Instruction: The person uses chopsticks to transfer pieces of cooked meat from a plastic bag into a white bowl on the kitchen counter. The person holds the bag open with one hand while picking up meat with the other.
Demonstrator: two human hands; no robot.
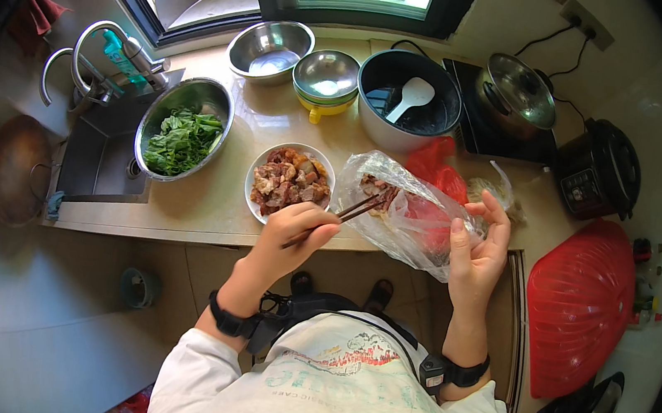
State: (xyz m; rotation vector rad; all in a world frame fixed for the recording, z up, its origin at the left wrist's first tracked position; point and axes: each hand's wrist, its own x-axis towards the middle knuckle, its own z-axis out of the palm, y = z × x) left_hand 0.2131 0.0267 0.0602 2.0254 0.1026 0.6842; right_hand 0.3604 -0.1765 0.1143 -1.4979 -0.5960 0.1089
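Dark chopsticks are gripped in my left hand, which is over the counter's front edge beside the plate. Their tips reach the mouth of a clear plastic bag, where pieces of meat show. My right hand holds the bag's right side, the film passing between thumb and fingers. A white plate piled with chopped meat stands left of the bag. Behind and partly under the bag lies a red plastic bag. I cannot tell how much meat is inside the clear bag.
A steel bowl of leafy greens stands by the sink. Along the back are a steel basin, stacked bowls, a cooker pot with a white rice paddle and a lidded pot. A red plastic cover is at right.
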